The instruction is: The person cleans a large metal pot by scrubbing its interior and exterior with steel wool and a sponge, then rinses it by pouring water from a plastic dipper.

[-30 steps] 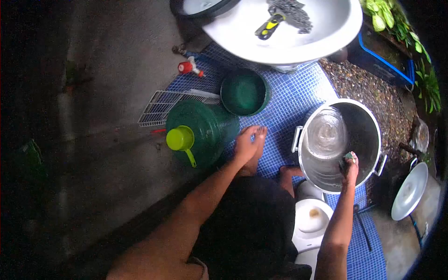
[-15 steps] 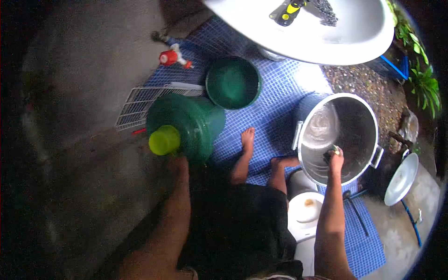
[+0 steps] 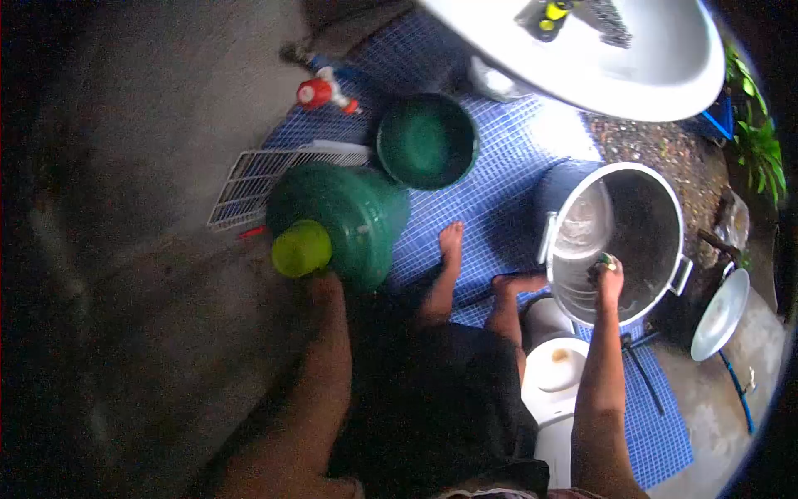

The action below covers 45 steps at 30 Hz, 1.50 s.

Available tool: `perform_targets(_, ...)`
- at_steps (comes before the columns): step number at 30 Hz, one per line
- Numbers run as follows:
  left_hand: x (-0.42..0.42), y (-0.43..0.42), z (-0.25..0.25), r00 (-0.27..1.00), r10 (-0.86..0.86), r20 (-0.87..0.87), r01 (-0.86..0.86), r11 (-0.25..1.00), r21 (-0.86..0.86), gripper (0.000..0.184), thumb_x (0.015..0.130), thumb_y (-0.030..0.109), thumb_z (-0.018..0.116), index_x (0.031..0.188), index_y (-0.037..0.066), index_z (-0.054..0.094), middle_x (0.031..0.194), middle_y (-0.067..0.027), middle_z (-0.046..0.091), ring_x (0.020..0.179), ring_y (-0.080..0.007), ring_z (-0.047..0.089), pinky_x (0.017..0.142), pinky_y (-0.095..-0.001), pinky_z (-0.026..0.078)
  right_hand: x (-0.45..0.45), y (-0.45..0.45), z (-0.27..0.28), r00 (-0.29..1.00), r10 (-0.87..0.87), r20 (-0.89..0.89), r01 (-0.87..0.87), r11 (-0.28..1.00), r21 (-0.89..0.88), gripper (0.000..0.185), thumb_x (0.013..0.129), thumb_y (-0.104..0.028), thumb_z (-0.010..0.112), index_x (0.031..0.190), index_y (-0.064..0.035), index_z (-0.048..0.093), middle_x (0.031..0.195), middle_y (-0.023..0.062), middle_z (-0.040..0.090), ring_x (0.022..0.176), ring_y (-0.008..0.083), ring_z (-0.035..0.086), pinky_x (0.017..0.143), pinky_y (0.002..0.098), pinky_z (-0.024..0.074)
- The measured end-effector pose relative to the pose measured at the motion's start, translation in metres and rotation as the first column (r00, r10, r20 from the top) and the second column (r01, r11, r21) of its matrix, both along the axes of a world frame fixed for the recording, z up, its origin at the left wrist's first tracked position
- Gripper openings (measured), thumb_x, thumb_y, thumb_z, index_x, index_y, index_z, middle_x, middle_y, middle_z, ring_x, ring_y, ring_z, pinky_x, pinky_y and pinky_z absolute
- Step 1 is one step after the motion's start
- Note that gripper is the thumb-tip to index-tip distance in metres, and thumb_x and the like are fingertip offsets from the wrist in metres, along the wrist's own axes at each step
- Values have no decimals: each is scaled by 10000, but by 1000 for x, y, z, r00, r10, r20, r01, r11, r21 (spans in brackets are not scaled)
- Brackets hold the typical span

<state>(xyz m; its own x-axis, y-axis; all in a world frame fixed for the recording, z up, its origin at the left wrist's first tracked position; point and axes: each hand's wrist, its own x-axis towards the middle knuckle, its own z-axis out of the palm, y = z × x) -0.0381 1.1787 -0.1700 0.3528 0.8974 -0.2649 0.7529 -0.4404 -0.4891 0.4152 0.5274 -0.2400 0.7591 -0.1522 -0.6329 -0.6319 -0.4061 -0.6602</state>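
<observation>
My right hand (image 3: 610,279) is closed around a dark green scrubbing pad (image 3: 597,266) inside a large metal pot (image 3: 644,208) that lies tilted with its mouth towards me. At the left, my left hand (image 3: 326,287) is at the handle side of a yellow-green dipper (image 3: 301,248), over the lidded green drum (image 3: 332,212). Its fingers are dark and partly hidden, so their grip is unclear.
A green basin (image 3: 427,141) is beyond the drum, beside a white wire rack (image 3: 258,185) and a red-handled tap (image 3: 316,93). A white sink (image 3: 657,75) holds a brush. A toilet (image 3: 553,382), a pan lid (image 3: 720,314) and my bare feet are nearby.
My left hand has moved from near my foot to the dipper on the drum. My right hand has stayed in the pot with the pad, shifting slightly. The view has turned.
</observation>
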Motion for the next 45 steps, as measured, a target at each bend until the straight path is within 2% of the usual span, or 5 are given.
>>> perform_targets(10, -14, -4, -46, 935, -117, 336, -77, 855, 513, 222, 1006, 134, 616, 1124, -39, 689, 1015, -214, 685, 855, -345, 695, 716, -485, 577, -10, 11, 29, 994, -85, -66, 87, 996, 24, 408, 918, -67, 610, 1325, -57, 641, 963, 47, 683, 775, 168, 681, 632, 341, 594)
perform_targets(23, 195, -102, 138, 440, 646, 624, 78, 665, -743, 485, 1047, 81, 564, 1473, -49, 372, 1246, -242, 644, 1146, -387, 657, 911, -511, 561, -22, 6, -13, 998, 10, 57, 5, 966, -259, 533, 877, -112, 698, 1400, -69, 602, 1200, 190, 738, 1102, 306, 719, 967, 397, 551)
perform_targets(28, 337, -95, 75, 907, -16, 420, 209, 883, -420, 444, 1022, 128, 574, 1380, -47, 380, 1051, -323, 699, 993, -476, 715, 903, -527, 555, -24, 23, 0, 996, -19, 82, 41, 960, -277, 547, 853, -129, 700, 1388, -56, 609, 1219, 223, 733, 1143, 362, 712, 1011, 414, 533)
perform_targets(40, 401, -81, -95, 913, -408, -6, 360, 812, -460, 346, 1061, 237, 479, 1283, 17, 628, 1181, -228, 757, 1096, -395, 740, 954, -543, 547, -43, 3, -15, 994, -85, 64, 104, 905, -412, 472, 916, -237, 692, 1373, -137, 632, 1255, 232, 728, 1189, 410, 695, 1026, 463, 537)
perform_targets(45, 376, 0, -170, 660, -641, 391, 748, 518, -414, 222, 924, 75, 623, 1126, -3, 673, 1028, -254, 727, 981, -487, 688, 864, -551, 540, -29, 15, 25, 784, -577, -229, 620, 710, 334, 570, 881, -24, 609, 1429, -177, 578, 1192, 122, 672, 1050, 352, 704, 851, 480, 641)
